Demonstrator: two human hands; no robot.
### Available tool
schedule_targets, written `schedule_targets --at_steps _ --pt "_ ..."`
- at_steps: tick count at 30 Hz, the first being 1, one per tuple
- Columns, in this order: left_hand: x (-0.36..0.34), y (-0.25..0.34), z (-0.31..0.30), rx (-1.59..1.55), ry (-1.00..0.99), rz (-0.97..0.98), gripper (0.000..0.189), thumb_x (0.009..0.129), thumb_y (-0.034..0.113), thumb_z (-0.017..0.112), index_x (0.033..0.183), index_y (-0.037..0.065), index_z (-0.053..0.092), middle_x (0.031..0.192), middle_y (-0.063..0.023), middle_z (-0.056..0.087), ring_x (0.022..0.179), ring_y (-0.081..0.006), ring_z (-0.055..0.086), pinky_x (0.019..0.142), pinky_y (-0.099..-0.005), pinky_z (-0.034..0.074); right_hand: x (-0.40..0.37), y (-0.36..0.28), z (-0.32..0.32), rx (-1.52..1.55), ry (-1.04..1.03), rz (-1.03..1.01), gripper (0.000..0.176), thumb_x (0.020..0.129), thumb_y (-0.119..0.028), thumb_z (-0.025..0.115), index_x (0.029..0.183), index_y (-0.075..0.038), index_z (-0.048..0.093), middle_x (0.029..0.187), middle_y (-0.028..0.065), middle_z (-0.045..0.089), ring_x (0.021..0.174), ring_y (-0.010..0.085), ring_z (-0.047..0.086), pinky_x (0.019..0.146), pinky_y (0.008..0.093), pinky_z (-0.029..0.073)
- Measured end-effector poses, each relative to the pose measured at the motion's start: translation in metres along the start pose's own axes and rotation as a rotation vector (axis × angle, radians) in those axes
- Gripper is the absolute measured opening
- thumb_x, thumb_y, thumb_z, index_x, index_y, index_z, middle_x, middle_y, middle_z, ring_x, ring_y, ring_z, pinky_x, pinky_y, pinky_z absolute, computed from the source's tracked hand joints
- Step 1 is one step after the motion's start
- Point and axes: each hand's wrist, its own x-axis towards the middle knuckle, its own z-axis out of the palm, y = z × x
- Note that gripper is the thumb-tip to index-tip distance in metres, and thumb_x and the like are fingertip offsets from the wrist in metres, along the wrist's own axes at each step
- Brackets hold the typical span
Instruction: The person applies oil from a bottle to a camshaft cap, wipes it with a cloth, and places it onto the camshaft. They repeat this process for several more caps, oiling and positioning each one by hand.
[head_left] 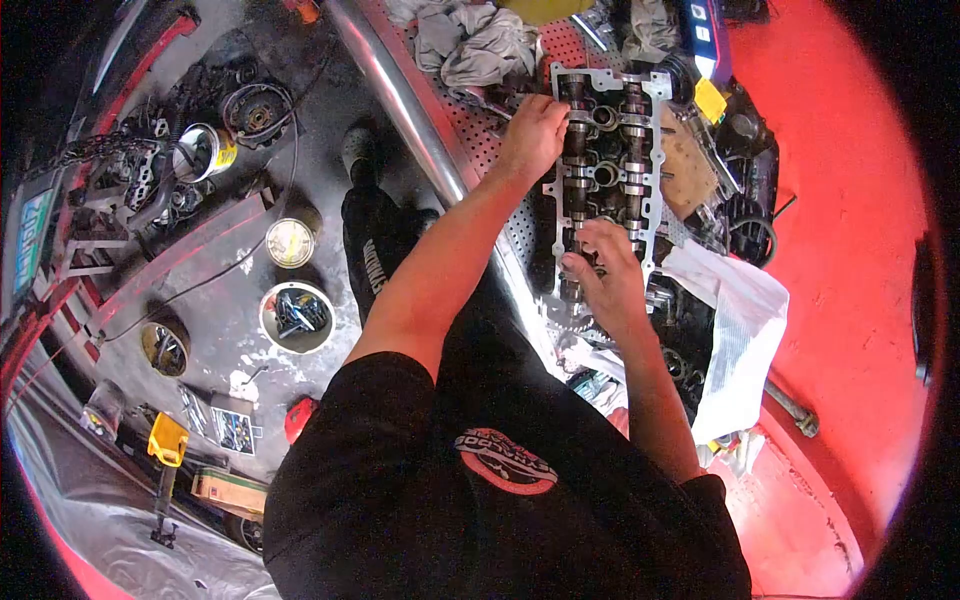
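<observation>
Apparently hand-working the cylinder head [607, 176] — beside the left grip [535, 138], under the right grip [612, 278]
Left curled, hold unclear; right loosely open — next move likely calls for steady finger placement.

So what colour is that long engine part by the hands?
The engine part is mostly silvery grey, with dark recesses; see the head view.

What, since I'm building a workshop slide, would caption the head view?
Left hand at the edge of a cylinder head, right hand over its near end, camshafts exposed.
</observation>
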Motion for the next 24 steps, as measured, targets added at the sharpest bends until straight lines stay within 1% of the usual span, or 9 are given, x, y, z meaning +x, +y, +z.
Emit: schedule_targets --at_steps 4,7,10,13,16,19,20,23,24 --pt "0.001 -0.007 0.000 -0.035 -0.054 -0.015 0.021 0.081 0.007 0.071 0.102 0.004 0.069 0.099 -0.0170 0.067 0.099 -0.0368 0.062 0.087 -0.0456 0.050 0.018 0.010 -0.005 -0.149 0.128 -0.176 0.030 0.085 -0.021 0.076 0.106 -0.002 0.066 0.113 0.0127 0.063 0.108 0.0333 0.060 0.093 0.0413 0.049" --pt "0.003 -0.006 -0.008 -0.013 -0.120 0.003 0.021 0.082 0.008 0.070 0.103 0.005 0.070 0.100 -0.0164 0.067 0.098 -0.0375 0.062 0.086 -0.0458 0.051 0.056 0.019 -0.018 -0.364 0.208 -0.335 0.028 0.083 -0.019 0.076 0.105 -0.005 0.068 0.114 0.0094 0.064 0.109 0.0315 0.058 0.093 0.0429 0.046" --pt "0.002 -0.002 0.000 -0.072 -0.040 -0.065 0.019 0.079 0.005 0.069 0.098 0.005 0.070 0.094 -0.0161 0.065 0.099 -0.0366 0.060 0.087 -0.0441 0.050 0.107 0.019 -0.030 -0.554 0.305 -0.431 0.025 0.082 -0.019 0.075 0.103 -0.008 0.069 0.115 0.0061 0.064 0.112 0.0292 0.055 0.095 0.0429 0.043" --pt "0.000 0.001 0.004 -0.167 -0.012 -0.232 0.022 0.078 0.006 0.073 0.100 0.005 0.070 0.093 -0.0161 0.064 0.094 -0.0359 0.062 0.084 -0.0439 0.051 0.153 0.020 -0.034 -0.745 0.255 -0.483 0.025 0.082 -0.020 0.074 0.104 -0.012 0.071 0.115 0.0039 0.065 0.115 0.0271 0.054 0.098 0.0432 0.040" --pt "-0.002 -0.003 0.004 -0.265 -0.079 -0.404 0.026 0.082 0.010 0.076 0.107 0.005 0.070 0.094 -0.0130 0.071 0.083 -0.0273 0.069 0.077 -0.0351 0.055 0.182 0.041 -0.028 -0.868 -0.012 -0.477 0.026 0.082 -0.024 0.072 0.106 -0.014 0.073 0.113 0.0044 0.066 0.116 0.0265 0.054 0.099 0.0441 0.039" --pt "-0.005 -0.005 0.002 -0.584 -0.102 -0.687 0.025 0.083 0.010 0.077 0.105 0.003 0.070 0.095 -0.0134 0.073 0.081 -0.0216 0.071 0.075 -0.0304 0.054 0.189 0.046 -0.027 -0.916 -0.096 -0.415 0.028 0.082 -0.026 0.072 0.108 -0.015 0.074 0.111 0.0044 0.067 0.116 0.0258 0.055 0.099 0.0452 0.039" --pt "-0.009 -0.010 0.007 -0.617 -0.030 -0.648 0.025 0.083 0.012 0.077 0.105 0.002 0.071 0.097 -0.0141 0.074 0.084 -0.0196 0.071 0.077 -0.0304 0.054 0.190 0.050 -0.026 -0.901 -0.111 -0.413 0.025 0.084 -0.025 0.069 0.106 -0.015 0.074 0.111 0.0049 0.066 0.115 0.0259 0.056 0.099 0.0455 0.040" --pt "0.002 0.016 -0.018 -0.459 -0.056 -0.674 0.024 0.087 0.020 0.073 0.100 0.000 0.070 0.090 -0.0162 0.072 0.082 -0.0266 0.071 0.076 -0.0365 0.055 0.195 0.051 -0.027 -0.940 -0.157 -0.402 0.025 0.087 -0.025 0.067 0.108 -0.014 0.073 0.111 0.0057 0.066 0.113 0.0260 0.057 0.098 0.0457 0.040" --pt "0.003 0.013 -0.015 -0.292 -0.104 -0.581 0.025 0.088 0.023 0.071 0.097 -0.001 0.069 0.088 -0.0167 0.072 0.081 -0.0293 0.070 0.076 -0.0391 0.055 0.195 0.053 -0.026 -0.936 -0.126 -0.436 0.026 0.087 -0.025 0.066 0.110 -0.014 0.072 0.111 0.0061 0.066 0.113 0.0264 0.057 0.098 0.0458 0.041"
